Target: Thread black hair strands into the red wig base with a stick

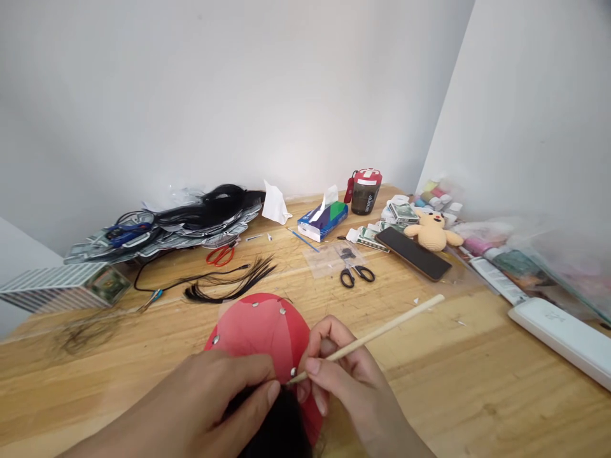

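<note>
A red dome-shaped head form [252,331] with several silver pins in it stands at the table's front, and a sheer covering appears to lie over part of it. Black hair [281,427] hangs down its near side. My left hand [224,391] is closed at the hair's upper edge, thumb and forefinger pinching strands. Like a pen, my right hand [351,378] grips a thin wooden-handled ventilating needle [389,329]. Its lower end points at the left fingertips, by the hair's edge; the very tip is too small to make out.
Loose black hair [233,286], red-handled scissors [221,255] and black-handled scissors [356,275] lie beyond the form. Farther back are a tissue pack [323,219] and a dark cup [366,194]. A phone [414,253], crochet doll [432,232] and white device [558,337] sit right.
</note>
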`<state>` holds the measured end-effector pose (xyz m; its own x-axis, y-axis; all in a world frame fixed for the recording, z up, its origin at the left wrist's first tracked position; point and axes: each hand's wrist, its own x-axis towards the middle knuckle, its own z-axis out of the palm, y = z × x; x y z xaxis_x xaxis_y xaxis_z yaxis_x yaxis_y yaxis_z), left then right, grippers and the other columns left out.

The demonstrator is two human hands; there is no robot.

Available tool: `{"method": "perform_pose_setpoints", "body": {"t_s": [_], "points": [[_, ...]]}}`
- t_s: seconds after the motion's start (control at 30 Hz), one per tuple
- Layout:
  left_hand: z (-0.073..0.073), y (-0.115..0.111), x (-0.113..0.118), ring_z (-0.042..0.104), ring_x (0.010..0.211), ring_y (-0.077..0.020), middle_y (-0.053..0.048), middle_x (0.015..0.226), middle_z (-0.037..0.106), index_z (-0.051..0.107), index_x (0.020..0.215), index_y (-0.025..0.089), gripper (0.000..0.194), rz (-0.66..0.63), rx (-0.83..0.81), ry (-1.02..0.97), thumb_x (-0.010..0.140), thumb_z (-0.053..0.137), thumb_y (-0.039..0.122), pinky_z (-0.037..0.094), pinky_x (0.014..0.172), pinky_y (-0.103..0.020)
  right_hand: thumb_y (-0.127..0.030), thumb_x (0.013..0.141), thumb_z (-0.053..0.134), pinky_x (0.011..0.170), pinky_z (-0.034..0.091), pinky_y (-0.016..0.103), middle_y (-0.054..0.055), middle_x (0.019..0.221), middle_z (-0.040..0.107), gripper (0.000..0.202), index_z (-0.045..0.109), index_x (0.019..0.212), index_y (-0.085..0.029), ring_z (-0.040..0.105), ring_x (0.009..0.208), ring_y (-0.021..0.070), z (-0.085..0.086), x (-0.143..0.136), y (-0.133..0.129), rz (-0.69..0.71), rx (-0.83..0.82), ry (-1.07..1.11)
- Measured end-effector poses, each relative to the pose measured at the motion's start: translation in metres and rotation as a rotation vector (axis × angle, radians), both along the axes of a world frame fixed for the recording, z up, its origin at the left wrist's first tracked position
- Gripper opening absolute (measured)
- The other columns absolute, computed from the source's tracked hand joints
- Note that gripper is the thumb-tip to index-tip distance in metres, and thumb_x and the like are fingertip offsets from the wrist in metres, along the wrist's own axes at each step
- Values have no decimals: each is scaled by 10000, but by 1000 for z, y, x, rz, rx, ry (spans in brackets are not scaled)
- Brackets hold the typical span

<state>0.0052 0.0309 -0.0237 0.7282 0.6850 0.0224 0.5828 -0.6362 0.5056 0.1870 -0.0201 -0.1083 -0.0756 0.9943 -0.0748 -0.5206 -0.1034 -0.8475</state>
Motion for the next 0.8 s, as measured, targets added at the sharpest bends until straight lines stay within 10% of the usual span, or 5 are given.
{"method": "perform_pose_setpoints", "body": {"t_s": [0.33, 0.8], "points": [[5, -3, 10, 752, 543, -218, -25, 680, 810, 766, 751, 288, 420, -59, 129, 423, 939, 391, 268, 446, 469, -264, -487, 775, 860, 505, 302, 207, -49, 567, 639, 409, 559, 770, -209, 462, 474, 80, 7, 0, 1, -12, -32, -6], [-11, -9, -6, 752, 671, -213, -13, 626, 751, 787, 820, 327, 296, 167, 121, -10, 968, 554, 434, 550, 601, -199, -431, 805, 802, 499, 328, 204, -40, 559, 663, 323, 565, 798, -210, 485, 465, 86, 7, -1, 3, -8, -12, 16]]}}
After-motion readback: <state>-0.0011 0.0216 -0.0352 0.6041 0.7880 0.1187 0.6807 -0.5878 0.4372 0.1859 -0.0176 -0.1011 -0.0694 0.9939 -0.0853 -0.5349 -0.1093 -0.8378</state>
